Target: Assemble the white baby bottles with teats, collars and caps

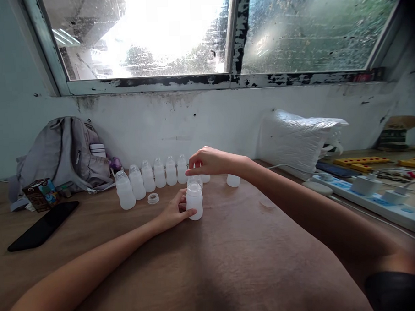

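My left hand (178, 209) is wrapped around a frosted baby bottle (195, 206) that stands upright on the table. Over its neck, my right hand (202, 161) pinches a clear cap (194, 178), fingers pointing down; whether the cap touches the bottle I cannot tell. Several capped baby bottles (148, 176) stand in a curved row behind and to the left. A white screw ring (153, 198) lies in front of that row. Another bottle (233, 180) stands partly hidden behind my right forearm, and a pale round disc (267, 202) lies beside the arm.
At the left are a black phone (43, 226), a drink carton (41, 195) and a grey backpack (68, 154). A silvery-white bag (296, 140) leans on the wall. A power strip (374, 203) with plugs and cables runs along the right, near yellow parts (362, 161).
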Demonstrator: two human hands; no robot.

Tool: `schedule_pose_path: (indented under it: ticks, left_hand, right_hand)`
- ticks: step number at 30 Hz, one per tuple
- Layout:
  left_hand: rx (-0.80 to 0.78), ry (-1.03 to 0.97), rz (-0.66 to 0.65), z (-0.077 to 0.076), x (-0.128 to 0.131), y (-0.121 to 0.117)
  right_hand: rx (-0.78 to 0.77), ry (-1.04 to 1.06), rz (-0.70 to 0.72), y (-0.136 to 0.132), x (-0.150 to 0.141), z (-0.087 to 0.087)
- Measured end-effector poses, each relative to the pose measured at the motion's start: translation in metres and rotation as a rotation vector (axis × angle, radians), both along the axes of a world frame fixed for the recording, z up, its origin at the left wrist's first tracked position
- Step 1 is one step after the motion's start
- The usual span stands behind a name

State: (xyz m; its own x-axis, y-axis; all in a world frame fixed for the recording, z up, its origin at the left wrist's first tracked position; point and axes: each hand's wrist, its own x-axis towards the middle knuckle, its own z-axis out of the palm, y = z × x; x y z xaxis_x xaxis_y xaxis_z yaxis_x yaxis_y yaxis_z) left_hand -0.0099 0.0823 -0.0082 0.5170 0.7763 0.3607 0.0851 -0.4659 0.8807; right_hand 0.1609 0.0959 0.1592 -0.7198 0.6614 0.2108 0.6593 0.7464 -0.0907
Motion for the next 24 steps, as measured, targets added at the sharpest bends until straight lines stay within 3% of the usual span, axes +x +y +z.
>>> schedule_pose_path:
  ticks: [17,24]
  left_hand:
    - [-0.02,-0.021,-0.019,0.002,0.001,-0.001]
    - [-0.026,-0.016,-0.028,0.002,0.001,0.0]
  right_hand:
    - [-0.015,-0.101,-0.063,-0.006,-0.006,-0.001]
    - [0.041,0.192,-0.009,0.004,-0.015,0.016]
